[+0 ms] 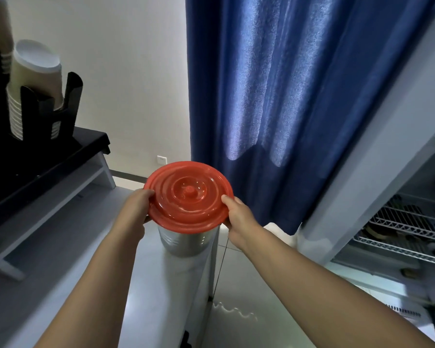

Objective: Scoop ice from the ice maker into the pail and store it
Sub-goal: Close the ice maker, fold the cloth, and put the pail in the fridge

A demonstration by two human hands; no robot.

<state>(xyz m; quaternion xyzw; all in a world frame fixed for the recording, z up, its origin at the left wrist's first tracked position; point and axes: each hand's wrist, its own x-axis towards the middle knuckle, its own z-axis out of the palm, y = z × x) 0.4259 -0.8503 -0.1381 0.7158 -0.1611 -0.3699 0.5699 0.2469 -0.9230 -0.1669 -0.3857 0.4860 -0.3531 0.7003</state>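
Red lid (188,197) sits on the steel pail (186,241) at the far right corner of the white counter (60,259), and whether the pail is resting or lifted cannot be told. Left hand (136,209) and right hand (239,217) each grip the lid's rim on opposite sides, thumb on top, fingers under. Stacked paper cups (33,79) stand in a black holder (72,101) on a riser at counter left; room has a blue curtain (286,96) behind, a white wall with socket (161,160), a glossy tiled floor (249,285), and a fridge (362,184) open at right showing wire shelves (407,222).
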